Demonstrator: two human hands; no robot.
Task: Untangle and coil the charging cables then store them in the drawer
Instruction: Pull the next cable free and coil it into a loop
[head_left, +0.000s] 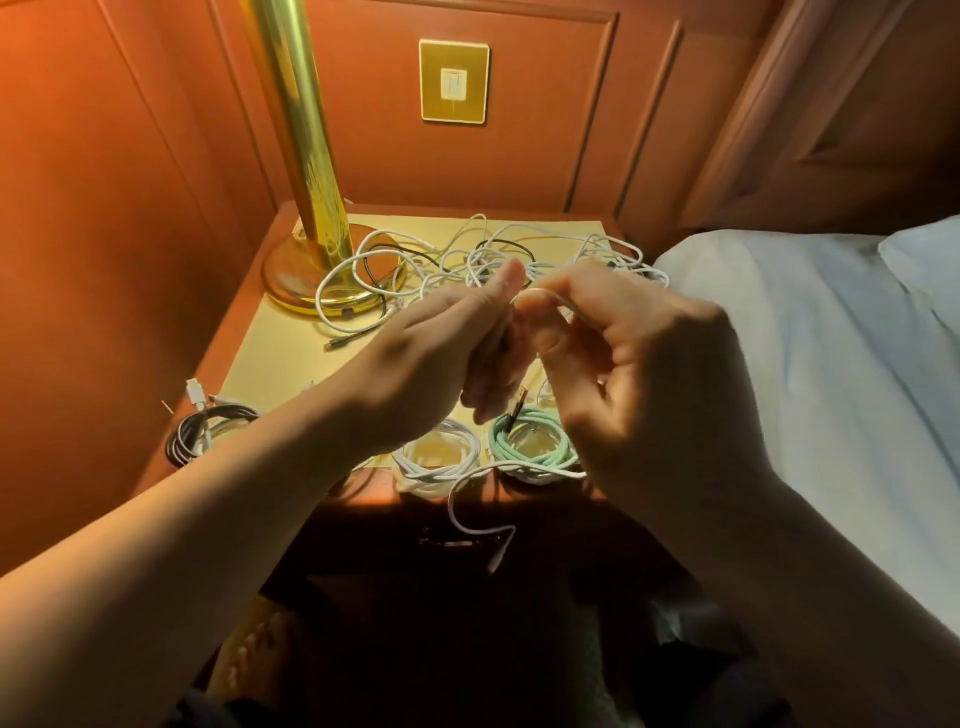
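cables fill our view of a bedside table at close range. nearest us, a loose white cable end (480, 525) hangs in front of the dark table front, its plug dangling below the edge. above it our two hands meet over the table: our right hand (644, 374) has its fingers curled and pinches a white cable (540, 296) between thumb and forefinger, while our left hand (441, 353) is closed round the same cable, thumb pointing up, with a gold-coloured plug (521, 402) sticking out below its fingers. under our hands, along the front edge of the bedside table (270, 358), we see three finished coils lying apart from one another: a black and white coil (200, 431) at the left corner, a white coil (436, 457) in the middle and a mint green coil (535, 441) just beside it on the right. farther back, a tangle of white and black cables (467, 260) lies spread across the rear of the table top, some loops lying over the round base of a brass lamp (306, 156) at the left rear. to the right, a bed with white sheets (831, 364) stands beside the table. behind it all, we see an orange-brown panelled wall with a brass wall plate (454, 80).
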